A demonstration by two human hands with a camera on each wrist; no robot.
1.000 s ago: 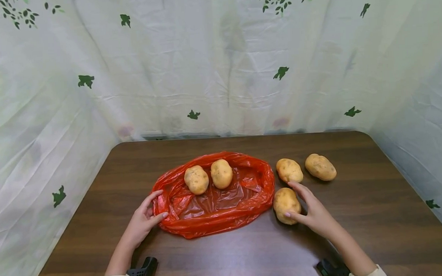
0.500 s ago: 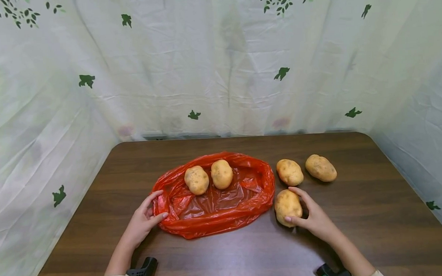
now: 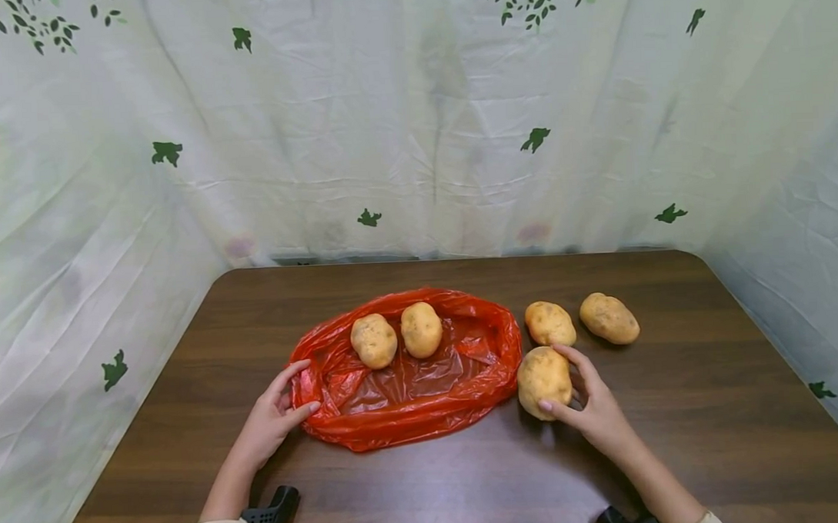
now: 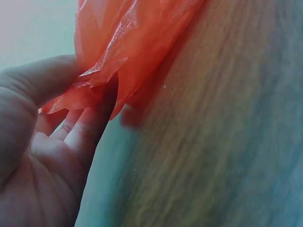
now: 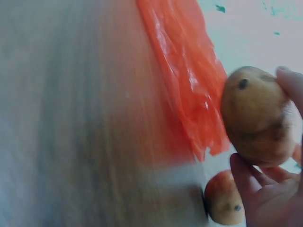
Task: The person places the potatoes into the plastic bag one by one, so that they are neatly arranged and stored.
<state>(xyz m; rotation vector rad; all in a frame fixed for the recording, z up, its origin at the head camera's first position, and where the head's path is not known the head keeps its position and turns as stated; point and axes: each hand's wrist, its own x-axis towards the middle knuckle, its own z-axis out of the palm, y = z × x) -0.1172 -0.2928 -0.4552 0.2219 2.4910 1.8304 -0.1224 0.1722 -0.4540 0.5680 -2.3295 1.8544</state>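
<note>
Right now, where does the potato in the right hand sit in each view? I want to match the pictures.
Head: right of centre, the held potato is in the right hand, by the right end of the red bag.
Left wrist: not in the picture.
Right wrist: right of the middle, the held potato.
Shared landmark: the red bag, which shows in all three views.

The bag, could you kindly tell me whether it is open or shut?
Open: the bag has its mouth spread wide, two potatoes show inside, and the left hand pinches one end.
</note>
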